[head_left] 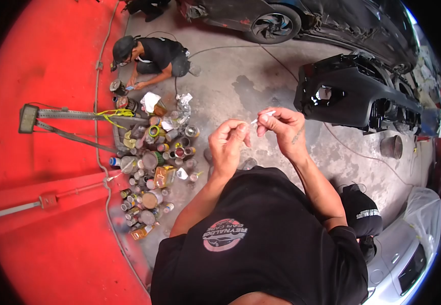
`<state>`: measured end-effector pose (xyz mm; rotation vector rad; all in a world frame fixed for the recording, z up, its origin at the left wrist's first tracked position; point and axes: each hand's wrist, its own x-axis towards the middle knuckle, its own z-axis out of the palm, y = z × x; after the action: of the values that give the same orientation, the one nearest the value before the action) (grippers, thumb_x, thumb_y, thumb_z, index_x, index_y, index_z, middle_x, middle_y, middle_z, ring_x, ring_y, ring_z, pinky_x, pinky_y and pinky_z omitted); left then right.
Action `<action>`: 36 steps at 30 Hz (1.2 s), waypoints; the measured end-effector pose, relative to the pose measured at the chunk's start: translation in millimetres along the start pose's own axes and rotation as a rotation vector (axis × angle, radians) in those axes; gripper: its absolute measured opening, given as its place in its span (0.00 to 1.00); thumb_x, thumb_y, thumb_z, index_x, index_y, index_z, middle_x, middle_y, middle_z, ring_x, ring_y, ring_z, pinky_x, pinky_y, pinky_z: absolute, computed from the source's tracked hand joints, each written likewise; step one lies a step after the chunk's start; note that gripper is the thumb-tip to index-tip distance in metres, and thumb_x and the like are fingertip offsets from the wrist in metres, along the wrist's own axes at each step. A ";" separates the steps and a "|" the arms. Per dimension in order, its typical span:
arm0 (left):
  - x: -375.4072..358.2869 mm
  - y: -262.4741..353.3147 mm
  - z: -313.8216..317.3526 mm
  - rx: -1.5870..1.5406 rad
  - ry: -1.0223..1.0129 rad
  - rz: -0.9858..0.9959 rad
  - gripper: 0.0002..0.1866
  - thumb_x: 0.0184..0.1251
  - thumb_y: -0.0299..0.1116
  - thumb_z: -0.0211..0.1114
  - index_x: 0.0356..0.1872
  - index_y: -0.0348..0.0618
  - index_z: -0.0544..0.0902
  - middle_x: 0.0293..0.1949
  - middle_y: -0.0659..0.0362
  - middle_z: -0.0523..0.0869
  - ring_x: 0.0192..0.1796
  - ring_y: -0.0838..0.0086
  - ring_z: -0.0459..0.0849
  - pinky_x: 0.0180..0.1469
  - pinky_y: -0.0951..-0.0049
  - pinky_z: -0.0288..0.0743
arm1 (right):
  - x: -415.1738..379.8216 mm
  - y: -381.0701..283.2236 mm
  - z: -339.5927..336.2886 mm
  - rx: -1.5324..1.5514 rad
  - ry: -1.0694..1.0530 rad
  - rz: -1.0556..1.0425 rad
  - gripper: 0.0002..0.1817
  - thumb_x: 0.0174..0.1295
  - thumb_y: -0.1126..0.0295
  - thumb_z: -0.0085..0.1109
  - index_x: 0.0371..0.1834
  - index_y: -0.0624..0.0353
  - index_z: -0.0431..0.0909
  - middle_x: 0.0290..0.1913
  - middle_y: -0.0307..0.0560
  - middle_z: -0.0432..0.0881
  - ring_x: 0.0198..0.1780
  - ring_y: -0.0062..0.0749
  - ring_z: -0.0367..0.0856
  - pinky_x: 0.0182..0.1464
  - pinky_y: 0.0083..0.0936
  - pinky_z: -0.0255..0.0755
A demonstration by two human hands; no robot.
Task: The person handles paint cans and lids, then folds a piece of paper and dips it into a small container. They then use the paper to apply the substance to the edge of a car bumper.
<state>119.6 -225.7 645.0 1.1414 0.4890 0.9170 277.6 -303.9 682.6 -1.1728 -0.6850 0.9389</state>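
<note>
Over flr — R hand pinches thin white item — L hand nearby.

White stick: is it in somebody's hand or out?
In: the right hand pinches the white stick, whose end pokes out toward the left hand. Whether that hand touches it, I cannot tell.

The slim white piece is perhaps smooth plastic, the shirt matt cloth, the bumper matt plastic.
</note>
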 end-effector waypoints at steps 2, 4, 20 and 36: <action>-0.5 0.9 -7.0 0.025 0.056 0.030 0.11 0.81 0.33 0.67 0.45 0.32 0.86 0.33 0.59 0.85 0.32 0.79 0.82 0.37 0.76 0.77 | 1.4 -2.2 -0.7 0.015 0.032 -0.026 0.06 0.70 0.76 0.70 0.45 0.69 0.89 0.34 0.48 0.89 0.33 0.29 0.87 0.39 0.25 0.80; -0.4 7.2 -5.7 0.039 0.057 0.023 0.11 0.81 0.32 0.67 0.46 0.32 0.87 0.33 0.58 0.86 0.33 0.78 0.83 0.36 0.75 0.78 | 1.9 -5.9 -1.0 0.023 0.042 0.010 0.06 0.70 0.77 0.70 0.44 0.70 0.89 0.35 0.50 0.90 0.33 0.30 0.88 0.39 0.26 0.81; -15.2 -22.4 -46.4 -0.271 0.043 -0.277 0.10 0.81 0.32 0.66 0.45 0.32 0.85 0.33 0.57 0.87 0.31 0.77 0.83 0.31 0.75 0.78 | 8.2 38.7 25.1 -0.192 -0.128 0.100 0.08 0.69 0.77 0.71 0.45 0.71 0.89 0.38 0.48 0.89 0.36 0.29 0.88 0.45 0.25 0.80; -199.7 -359.5 -436.5 0.765 0.887 -0.766 0.21 0.64 0.25 0.74 0.58 0.37 0.85 0.40 0.52 0.90 0.43 0.61 0.90 0.49 0.61 0.84 | -48.3 366.8 -38.3 -0.978 -0.370 0.597 0.06 0.71 0.75 0.66 0.44 0.66 0.88 0.33 0.48 0.88 0.33 0.26 0.85 0.37 0.25 0.79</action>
<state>-185.2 -191.9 129.7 1.0008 1.9757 0.4928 196.6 -325.2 320.2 -2.1712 -1.1933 1.3953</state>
